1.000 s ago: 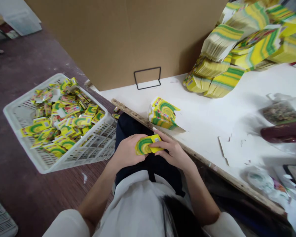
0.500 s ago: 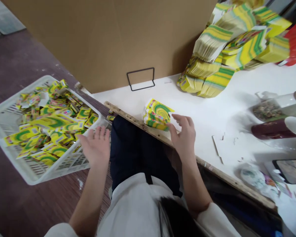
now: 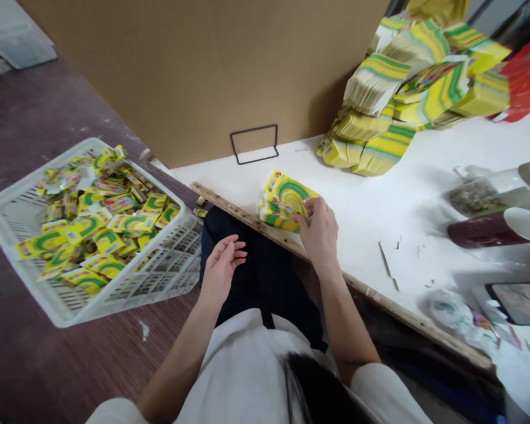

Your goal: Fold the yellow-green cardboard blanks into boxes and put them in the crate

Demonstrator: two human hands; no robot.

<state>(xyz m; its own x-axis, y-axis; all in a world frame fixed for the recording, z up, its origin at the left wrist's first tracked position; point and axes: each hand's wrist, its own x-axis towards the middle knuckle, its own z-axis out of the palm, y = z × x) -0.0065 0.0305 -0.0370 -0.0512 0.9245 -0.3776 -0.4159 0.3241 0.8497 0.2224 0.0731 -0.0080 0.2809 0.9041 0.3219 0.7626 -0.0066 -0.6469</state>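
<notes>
The right hand [image 3: 320,231] rests on a small stack [image 3: 282,199] of yellow and green cards at the near edge of the white bench [image 3: 380,194]. Its fingers bend over the stack's corner, but I cannot tell if they grip it. The left hand [image 3: 221,270] is open and holds nothing, above the lap and beside a full white basket [image 3: 62,315].

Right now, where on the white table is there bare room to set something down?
Bare table lies between the small carton stack at the right hand and the big carton pile, and beside the wire stand. Crowded: the right end, with jar, maroon bottle and card scraps.
</notes>
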